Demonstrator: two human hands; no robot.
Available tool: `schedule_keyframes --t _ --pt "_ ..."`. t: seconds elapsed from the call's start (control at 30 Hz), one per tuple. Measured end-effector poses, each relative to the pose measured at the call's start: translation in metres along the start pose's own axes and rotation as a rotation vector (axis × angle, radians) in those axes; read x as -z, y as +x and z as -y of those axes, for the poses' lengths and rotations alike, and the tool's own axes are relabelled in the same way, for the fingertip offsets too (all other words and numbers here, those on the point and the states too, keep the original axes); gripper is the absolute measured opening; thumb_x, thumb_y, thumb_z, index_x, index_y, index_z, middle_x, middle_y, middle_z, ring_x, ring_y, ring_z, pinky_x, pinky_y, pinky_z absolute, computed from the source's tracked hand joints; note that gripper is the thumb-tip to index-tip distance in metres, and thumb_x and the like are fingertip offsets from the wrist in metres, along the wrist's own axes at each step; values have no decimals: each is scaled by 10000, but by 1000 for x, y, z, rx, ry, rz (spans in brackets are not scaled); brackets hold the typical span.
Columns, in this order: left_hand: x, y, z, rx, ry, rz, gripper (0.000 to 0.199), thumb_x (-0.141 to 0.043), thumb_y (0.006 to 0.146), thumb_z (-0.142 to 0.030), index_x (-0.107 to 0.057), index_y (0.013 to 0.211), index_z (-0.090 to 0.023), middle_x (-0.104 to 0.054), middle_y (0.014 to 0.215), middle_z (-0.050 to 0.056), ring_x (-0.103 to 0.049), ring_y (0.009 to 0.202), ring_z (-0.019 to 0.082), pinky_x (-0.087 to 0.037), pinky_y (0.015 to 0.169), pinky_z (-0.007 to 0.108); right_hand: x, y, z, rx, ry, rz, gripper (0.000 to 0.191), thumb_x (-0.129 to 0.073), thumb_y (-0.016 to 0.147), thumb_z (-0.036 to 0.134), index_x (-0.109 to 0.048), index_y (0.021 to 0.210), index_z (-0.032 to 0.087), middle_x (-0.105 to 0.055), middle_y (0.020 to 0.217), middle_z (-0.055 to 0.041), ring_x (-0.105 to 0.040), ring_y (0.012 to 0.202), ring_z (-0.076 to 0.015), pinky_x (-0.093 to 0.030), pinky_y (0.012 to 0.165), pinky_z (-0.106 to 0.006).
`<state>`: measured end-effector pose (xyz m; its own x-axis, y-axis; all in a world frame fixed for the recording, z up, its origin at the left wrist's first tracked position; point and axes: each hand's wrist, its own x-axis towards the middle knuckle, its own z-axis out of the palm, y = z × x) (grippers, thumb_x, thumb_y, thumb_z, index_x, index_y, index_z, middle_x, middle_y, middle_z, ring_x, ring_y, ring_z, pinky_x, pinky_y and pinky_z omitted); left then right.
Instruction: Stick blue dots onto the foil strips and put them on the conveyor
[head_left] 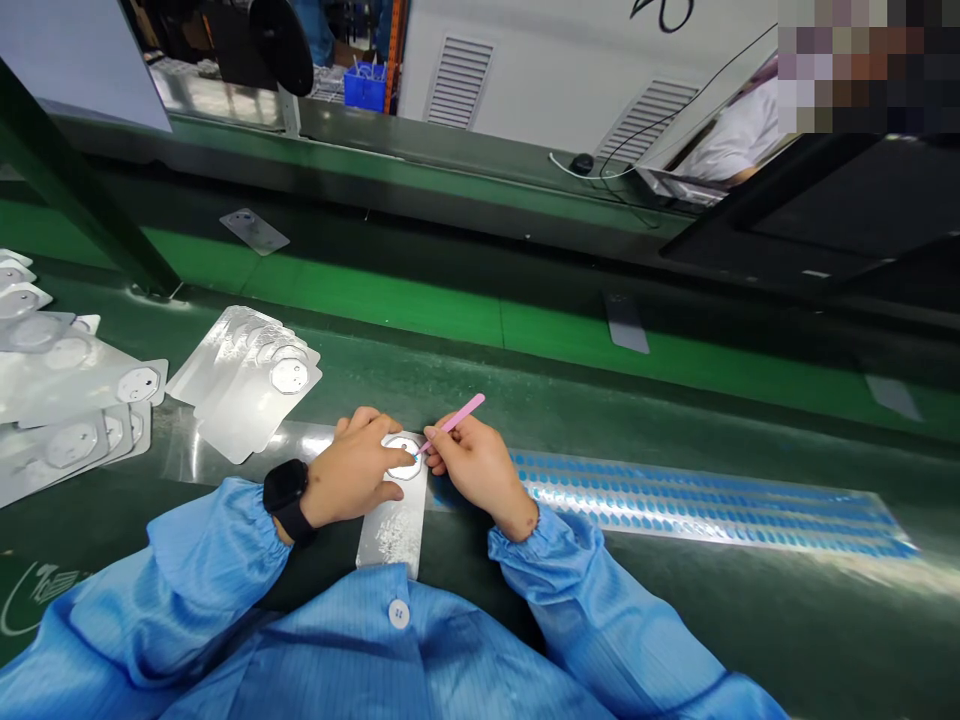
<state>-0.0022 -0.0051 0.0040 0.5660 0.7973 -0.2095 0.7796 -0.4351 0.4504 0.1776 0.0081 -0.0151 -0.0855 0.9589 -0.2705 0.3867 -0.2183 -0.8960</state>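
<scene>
A flat silvery-white panel with an octagonal cutout lies in front of me on the green table. My left hand rests on it, fingers stretched, the index fingertip at the octagon. Pink tweezers are pinched in my right hand, their tip down at the octagon beside my left index finger. A small blue bit shows at that tip. Right of my right hand lies a long clear sheet with rows of blue dots; its near-left part is hidden behind that hand.
Fanned panels lie to the left, with more piles at the far left. Single panels rest on the green conveyor belt behind. A dark post stands at the left. A person's white sleeve shows at the upper right.
</scene>
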Motion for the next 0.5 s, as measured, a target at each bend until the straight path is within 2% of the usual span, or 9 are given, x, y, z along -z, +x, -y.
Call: schedule_keyframes --t 0.1,0.17,0.23,0.3,0.33,0.4,0.5 --pt "2 1 -1 12 13 6 286 -741 738 -290 -687 1018 -294 -527 1239 81 -389 1173 319 -377 900 500 2 -3 -1 89 -103 -25 164 -550 822 369 -549 748 223 -641 578 -18 -620 495 -179 -510 502 -286" --pt "2 1 -1 21 8 8 299 -749 731 -283 -682 1023 -291 -531 1233 78 -392 1173 317 -374 896 492 6 -8 0 288 -249 -114 155 -516 847 341 -543 744 227 -642 638 -38 -628 583 -191 -516 584 -309" --pt "1 1 -2 28 3 5 308 -755 727 -268 -671 1022 -282 -532 1234 74 -390 1182 313 -373 893 481 10 -14 1 552 -402 -168 161 -460 871 270 -549 746 221 -635 740 -67 -623 708 -202 -512 680 -327" --pt "0 1 -2 30 4 -6 333 -757 725 -260 -643 1037 -271 -533 1235 70 -389 1186 305 -375 892 470 12 -21 0 734 -540 -96 189 -408 872 179 -586 810 199 -616 826 -87 -609 774 -199 -507 717 -322" --pt "0 1 -2 30 5 -12 353 -759 723 -260 -623 1050 -265 -535 1232 68 -392 1180 300 -377 890 464 12 -23 -1 764 -619 -28 210 -400 866 146 -607 862 186 -609 852 -90 -606 765 -192 -509 704 -311" --pt "0 2 -3 34 2 -18 399 -764 719 -261 -583 1074 -252 -543 1219 65 -402 1158 291 -383 882 453 11 -27 -4 739 -794 88 241 -424 862 130 -634 976 167 -605 908 -93 -608 727 -178 -511 664 -290" --pt "0 3 -4 45 -8 -19 450 -783 703 -260 -544 1084 -236 -550 1210 60 -407 1141 285 -382 876 445 9 -30 -9 664 -963 151 261 -482 872 161 -643 1078 165 -615 981 -101 -625 733 -183 -516 645 -287"
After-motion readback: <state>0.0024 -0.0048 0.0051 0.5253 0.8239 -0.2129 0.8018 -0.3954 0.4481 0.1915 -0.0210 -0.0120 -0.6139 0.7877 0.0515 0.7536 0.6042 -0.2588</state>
